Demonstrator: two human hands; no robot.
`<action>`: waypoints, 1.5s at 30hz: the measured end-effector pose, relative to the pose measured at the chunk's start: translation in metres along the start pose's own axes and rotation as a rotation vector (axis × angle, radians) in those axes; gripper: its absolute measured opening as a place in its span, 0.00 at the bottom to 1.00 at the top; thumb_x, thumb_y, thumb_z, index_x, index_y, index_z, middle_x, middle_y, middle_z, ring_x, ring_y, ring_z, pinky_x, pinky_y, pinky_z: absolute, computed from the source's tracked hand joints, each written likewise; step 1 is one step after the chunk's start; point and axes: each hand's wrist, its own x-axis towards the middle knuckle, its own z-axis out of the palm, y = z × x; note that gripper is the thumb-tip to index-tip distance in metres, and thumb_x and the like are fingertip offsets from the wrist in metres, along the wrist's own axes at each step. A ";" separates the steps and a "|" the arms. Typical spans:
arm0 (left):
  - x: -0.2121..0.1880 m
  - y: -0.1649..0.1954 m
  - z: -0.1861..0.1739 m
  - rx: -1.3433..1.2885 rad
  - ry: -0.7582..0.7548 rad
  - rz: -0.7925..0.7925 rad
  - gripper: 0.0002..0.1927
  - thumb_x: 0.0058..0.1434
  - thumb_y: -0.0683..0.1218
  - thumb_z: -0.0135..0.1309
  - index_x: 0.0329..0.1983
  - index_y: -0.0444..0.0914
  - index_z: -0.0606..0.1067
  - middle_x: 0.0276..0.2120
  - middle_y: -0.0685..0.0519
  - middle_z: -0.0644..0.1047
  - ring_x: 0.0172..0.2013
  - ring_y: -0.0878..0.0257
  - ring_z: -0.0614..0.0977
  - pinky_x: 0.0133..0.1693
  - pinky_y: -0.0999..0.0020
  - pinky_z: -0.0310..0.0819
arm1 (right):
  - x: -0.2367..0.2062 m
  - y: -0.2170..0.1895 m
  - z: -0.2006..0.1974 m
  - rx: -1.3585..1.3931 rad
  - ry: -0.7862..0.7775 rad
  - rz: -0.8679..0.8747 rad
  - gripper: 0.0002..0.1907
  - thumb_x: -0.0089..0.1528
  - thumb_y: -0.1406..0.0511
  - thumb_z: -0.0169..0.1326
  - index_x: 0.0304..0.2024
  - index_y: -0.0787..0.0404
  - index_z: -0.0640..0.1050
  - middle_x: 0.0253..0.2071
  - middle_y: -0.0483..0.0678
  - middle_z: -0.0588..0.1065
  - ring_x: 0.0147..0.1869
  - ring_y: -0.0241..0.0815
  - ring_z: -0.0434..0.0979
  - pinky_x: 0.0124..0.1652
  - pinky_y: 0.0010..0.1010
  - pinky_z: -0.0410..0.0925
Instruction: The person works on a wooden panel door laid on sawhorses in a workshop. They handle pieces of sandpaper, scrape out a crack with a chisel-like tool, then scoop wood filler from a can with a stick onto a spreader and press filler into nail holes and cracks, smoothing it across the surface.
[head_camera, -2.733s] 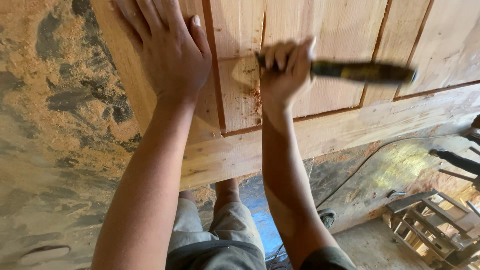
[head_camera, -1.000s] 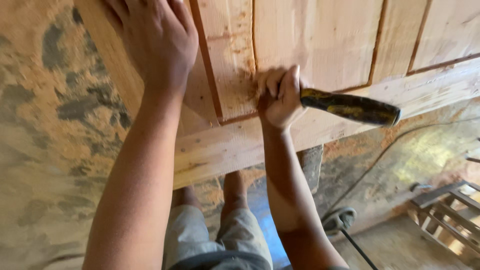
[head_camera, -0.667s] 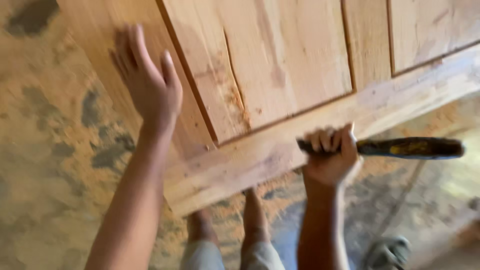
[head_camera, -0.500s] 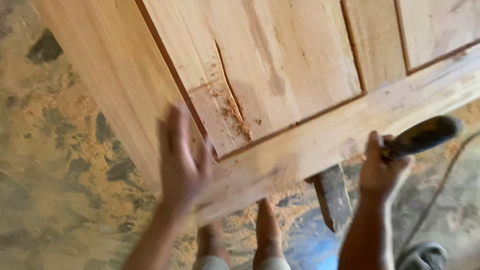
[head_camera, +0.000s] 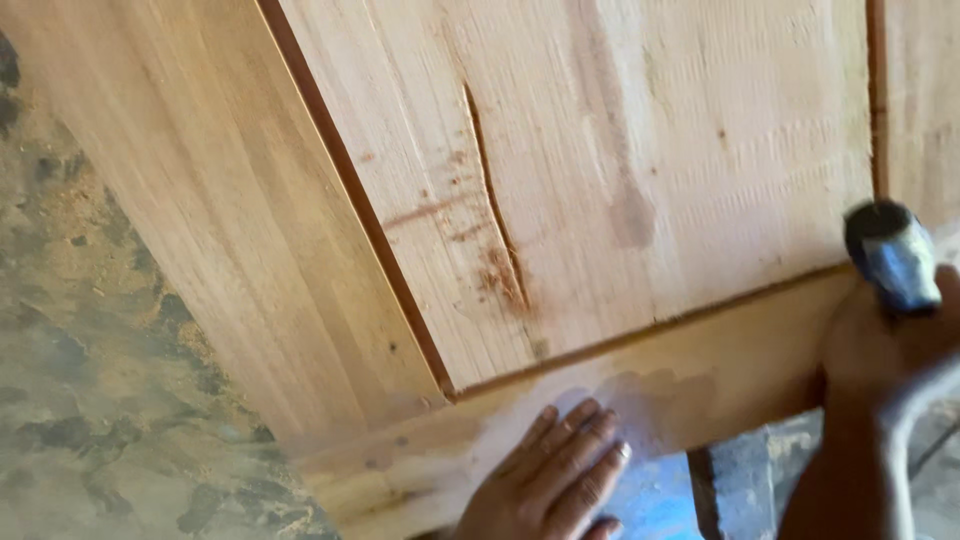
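Observation:
A large pale wooden door panel (head_camera: 650, 160) fills most of the view, with a long crack (head_camera: 492, 225) and reddish marks running down its inset board. My left hand (head_camera: 548, 478) lies flat, fingers apart, on the bottom rail (head_camera: 720, 385) of the door. At the right edge my right hand (head_camera: 880, 345) is closed around a dark tool handle (head_camera: 892, 255) with a blurred blue-grey end; the working tip of the tool is hidden.
The left stile (head_camera: 210, 240) of the door slants across the view. Dusty ground with sawdust (head_camera: 90, 420) shows at the left. Below the rail there is a blue surface (head_camera: 650, 495) and a dark wooden leg (head_camera: 705, 490).
My view has drawn closer to the door. My left hand slid from the upper stile down to the bottom rail. My right hand carried the tool away from the crack to the right edge.

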 end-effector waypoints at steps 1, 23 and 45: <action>0.004 -0.004 -0.002 0.030 0.000 0.009 0.28 0.74 0.55 0.54 0.69 0.34 0.70 0.71 0.40 0.69 0.74 0.47 0.68 0.74 0.48 0.57 | -0.001 0.003 0.000 -0.014 -0.007 0.021 0.05 0.67 0.75 0.50 0.35 0.69 0.69 0.33 0.54 0.70 0.36 0.41 0.68 0.38 0.30 0.61; 0.158 -0.095 -0.281 0.715 0.317 -0.645 0.28 0.77 0.43 0.44 0.78 0.45 0.55 0.76 0.46 0.59 0.77 0.53 0.60 0.79 0.56 0.47 | 0.022 -0.058 -0.006 -0.496 0.022 -0.175 0.09 0.58 0.74 0.52 0.24 0.64 0.67 0.30 0.56 0.71 0.37 0.57 0.69 0.39 0.44 0.61; 0.122 -0.140 -0.242 0.742 0.490 -0.302 0.32 0.80 0.55 0.41 0.77 0.28 0.59 0.76 0.36 0.56 0.76 0.44 0.55 0.75 0.44 0.42 | 0.038 -0.190 0.006 0.391 0.202 0.062 0.06 0.76 0.68 0.53 0.47 0.62 0.69 0.34 0.44 0.71 0.37 0.35 0.73 0.37 0.27 0.68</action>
